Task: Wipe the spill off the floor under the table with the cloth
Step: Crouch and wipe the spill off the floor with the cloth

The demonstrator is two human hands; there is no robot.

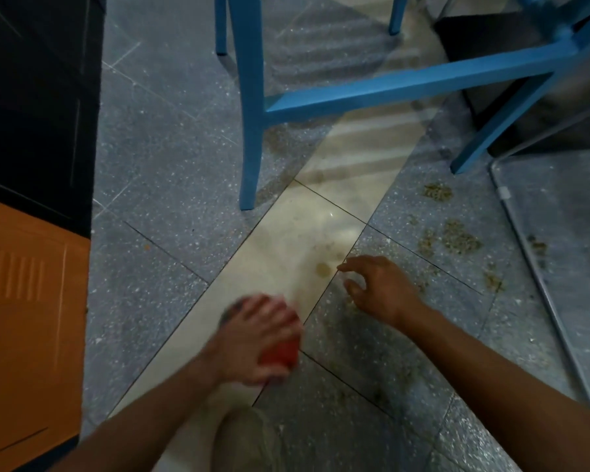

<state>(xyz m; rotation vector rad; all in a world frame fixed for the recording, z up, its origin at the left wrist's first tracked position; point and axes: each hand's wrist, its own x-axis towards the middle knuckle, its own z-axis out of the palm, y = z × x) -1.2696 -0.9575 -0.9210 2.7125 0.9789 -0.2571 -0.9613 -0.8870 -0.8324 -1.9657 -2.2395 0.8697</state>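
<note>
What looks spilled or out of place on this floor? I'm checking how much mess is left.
Brownish crumbly patches lie scattered on the grey tiles right of the right hand, and a small tan spot marks the cream tile beside its fingers. The left hand holds the red cloth, short of them.

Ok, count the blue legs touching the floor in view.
4: front leg centre, back leg behind it, one at top, slanted leg right. Others may be hidden.
</note>
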